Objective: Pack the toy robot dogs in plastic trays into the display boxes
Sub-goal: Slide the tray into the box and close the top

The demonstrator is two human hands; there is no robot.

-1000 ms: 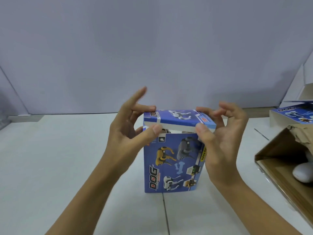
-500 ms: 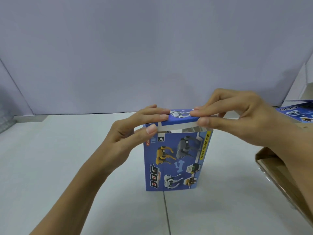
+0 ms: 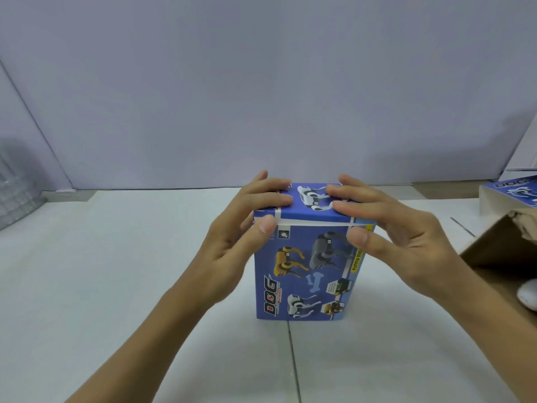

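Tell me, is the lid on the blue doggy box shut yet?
Almost shut. The top flap lies flat on the blue box, pressed by the left hand and right hand, but a thin white edge still shows along its front.

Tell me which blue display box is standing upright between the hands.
The centre display box, upright, both hands on its top flap; the other blue box lies at the right edge.

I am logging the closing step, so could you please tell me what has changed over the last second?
The top flap went from raised to flat; the left hand and right hand moved from pinching its edge to pressing on top. The display box stayed upright in place.
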